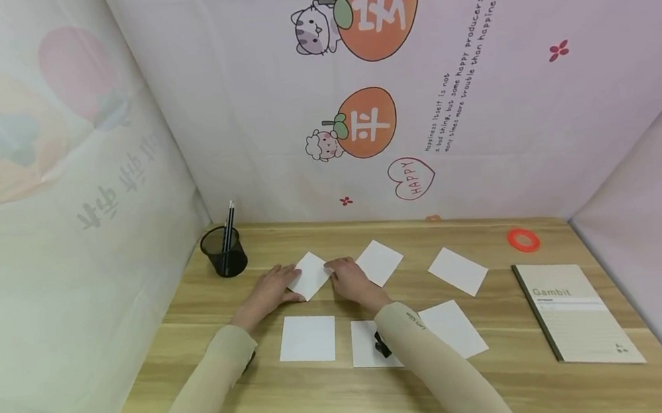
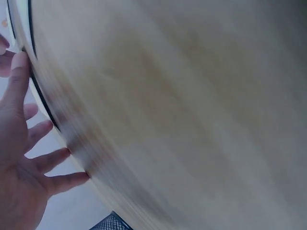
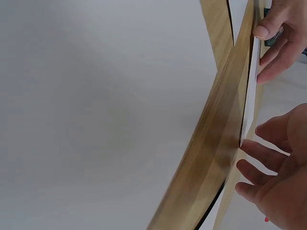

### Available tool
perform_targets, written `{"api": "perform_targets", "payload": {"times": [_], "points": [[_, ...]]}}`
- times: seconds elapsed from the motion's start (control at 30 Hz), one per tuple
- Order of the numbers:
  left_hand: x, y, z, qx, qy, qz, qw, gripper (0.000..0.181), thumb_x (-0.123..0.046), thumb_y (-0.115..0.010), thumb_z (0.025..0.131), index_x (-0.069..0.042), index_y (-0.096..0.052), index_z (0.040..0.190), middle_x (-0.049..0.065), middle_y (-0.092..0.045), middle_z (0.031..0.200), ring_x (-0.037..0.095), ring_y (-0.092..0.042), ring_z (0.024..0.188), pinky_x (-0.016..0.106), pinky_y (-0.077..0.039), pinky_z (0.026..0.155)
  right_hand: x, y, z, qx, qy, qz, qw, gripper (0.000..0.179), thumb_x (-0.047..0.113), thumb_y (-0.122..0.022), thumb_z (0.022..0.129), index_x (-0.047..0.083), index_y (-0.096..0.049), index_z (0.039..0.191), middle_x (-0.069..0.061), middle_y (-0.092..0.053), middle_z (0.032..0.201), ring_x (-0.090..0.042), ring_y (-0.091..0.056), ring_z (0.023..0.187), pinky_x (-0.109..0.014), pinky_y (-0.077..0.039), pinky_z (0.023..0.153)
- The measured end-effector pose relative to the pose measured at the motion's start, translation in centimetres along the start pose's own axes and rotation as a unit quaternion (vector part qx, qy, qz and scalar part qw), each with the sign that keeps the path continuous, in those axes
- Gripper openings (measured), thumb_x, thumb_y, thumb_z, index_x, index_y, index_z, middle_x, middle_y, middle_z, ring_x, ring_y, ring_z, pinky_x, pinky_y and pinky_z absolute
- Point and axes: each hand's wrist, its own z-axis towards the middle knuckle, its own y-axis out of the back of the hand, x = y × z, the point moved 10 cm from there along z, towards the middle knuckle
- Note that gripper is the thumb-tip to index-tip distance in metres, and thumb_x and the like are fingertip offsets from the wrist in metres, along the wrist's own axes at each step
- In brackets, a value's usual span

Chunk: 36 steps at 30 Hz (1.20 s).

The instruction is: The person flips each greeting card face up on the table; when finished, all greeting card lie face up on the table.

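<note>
In the head view a square white card [image 1: 312,275] lies on the wooden table, turned corner-up, between the two hands. My left hand [image 1: 272,288] rests at its left side, thumb at the lower edge and fingertips on the left corner. In the left wrist view the fingers [image 2: 50,160] are spread and nearly straight. My right hand [image 1: 351,280] is at the card's right corner, its fingertips [image 3: 247,144] right at the edge and the other fingers loosely bent. Beside the right hand lies another white card [image 1: 381,263].
More white cards lie about: one at right [image 1: 458,271], one nearer the left arm [image 1: 308,338], and two partly under the right sleeve [image 1: 435,353]. A black mesh cup [image 1: 234,259] with pencils stands back left. An orange ring [image 1: 523,240] and a notebook [image 1: 581,315] lie right.
</note>
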Motion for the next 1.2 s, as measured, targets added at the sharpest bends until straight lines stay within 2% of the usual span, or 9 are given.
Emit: {"api": "perform_targets", "payload": {"times": [0.2, 0.33, 0.53, 0.63, 0.77, 0.93, 1.03, 1.2], "points": [[-0.2, 0.9, -0.3, -0.027, -0.020, 0.010, 0.9994, 0.072, -0.050, -0.066, 0.082, 0.001, -0.055, 0.131, 0.022, -0.053, 0.135, 0.037, -0.051, 0.123, 0.049, -0.044, 0.101, -0.2, -0.2, 0.1, 0.007, -0.003, 0.010, 0.9999, 0.033, -0.010, -0.056, 0.087, -0.003, -0.064, 0.118, -0.016, -0.065, 0.120, -0.040, -0.054, 0.115, -0.046, -0.046, 0.098], [-0.2, 1.5, -0.4, -0.044, -0.029, 0.021, 0.9984, 0.070, -0.051, -0.064, 0.083, 0.003, -0.057, 0.128, 0.022, -0.057, 0.130, 0.036, -0.055, 0.118, 0.048, -0.047, 0.097, -0.5, -0.4, 0.2, 0.019, -0.019, 0.017, 0.9995, 0.037, -0.013, -0.057, 0.085, 0.000, -0.065, 0.119, -0.014, -0.063, 0.123, -0.038, -0.053, 0.117, -0.044, -0.047, 0.098], [-0.5, 2.2, -0.8, -0.077, -0.052, 0.035, 0.9950, 0.062, -0.048, -0.065, 0.083, 0.003, -0.062, 0.117, 0.021, -0.064, 0.117, 0.033, -0.063, 0.106, 0.042, -0.053, 0.088, -0.9, -0.7, 0.2, 0.033, -0.043, 0.013, 0.9984, 0.038, -0.010, -0.059, 0.085, 0.003, -0.065, 0.120, -0.015, -0.061, 0.123, -0.037, -0.052, 0.116, -0.042, -0.049, 0.095], [-1.0, 2.7, -1.1, -0.099, -0.067, 0.025, 0.9924, 0.053, -0.044, -0.067, 0.083, 0.002, -0.064, 0.109, 0.019, -0.066, 0.109, 0.030, -0.066, 0.097, 0.039, -0.056, 0.081, -1.0, -0.8, 0.1, 0.034, -0.051, 0.015, 0.9980, 0.035, -0.007, -0.063, 0.085, 0.003, -0.066, 0.119, -0.016, -0.060, 0.120, -0.035, -0.052, 0.114, -0.041, -0.050, 0.092], [-1.6, 3.3, -1.5, -0.117, -0.080, 0.009, 0.9899, 0.046, -0.039, -0.068, 0.084, 0.002, -0.066, 0.104, 0.018, -0.068, 0.105, 0.029, -0.067, 0.093, 0.037, -0.057, 0.078, -1.1, -0.8, -0.1, 0.023, -0.053, 0.010, 0.9983, 0.028, 0.001, -0.068, 0.087, 0.004, -0.068, 0.115, -0.015, -0.061, 0.116, -0.034, -0.054, 0.108, -0.042, -0.050, 0.089], [-1.8, 3.3, -1.8, -0.112, -0.085, -0.001, 0.9901, 0.047, -0.034, -0.071, 0.083, 0.003, -0.065, 0.111, 0.019, -0.066, 0.111, 0.032, -0.065, 0.101, 0.039, -0.055, 0.084, -1.3, -0.7, -0.2, 0.004, -0.055, -0.010, 0.9984, 0.024, 0.010, -0.070, 0.088, 0.008, -0.070, 0.112, -0.011, -0.062, 0.113, -0.033, -0.055, 0.105, -0.048, -0.049, 0.086], [-1.7, 3.1, -1.9, -0.111, -0.083, 0.012, 0.9903, 0.039, -0.021, -0.073, 0.084, 0.002, -0.064, 0.115, 0.018, -0.065, 0.115, 0.032, -0.064, 0.105, 0.039, -0.054, 0.086, -1.1, -0.5, -0.2, -0.007, -0.047, -0.019, 0.9987, 0.024, 0.012, -0.071, 0.088, 0.009, -0.070, 0.111, -0.010, -0.063, 0.112, -0.031, -0.056, 0.105, -0.047, -0.049, 0.085], [-1.4, 3.2, -2.1, -0.127, -0.083, 0.028, 0.9880, 0.025, 0.000, -0.067, 0.088, 0.000, -0.065, 0.113, 0.016, -0.067, 0.113, 0.030, -0.065, 0.104, 0.035, -0.056, 0.084, -0.2, 0.3, -0.4, -0.045, -0.010, -0.007, 0.9989, 0.020, 0.007, -0.071, 0.087, 0.007, -0.072, 0.106, -0.010, -0.065, 0.108, -0.030, -0.057, 0.100, -0.045, -0.050, 0.082]]}}
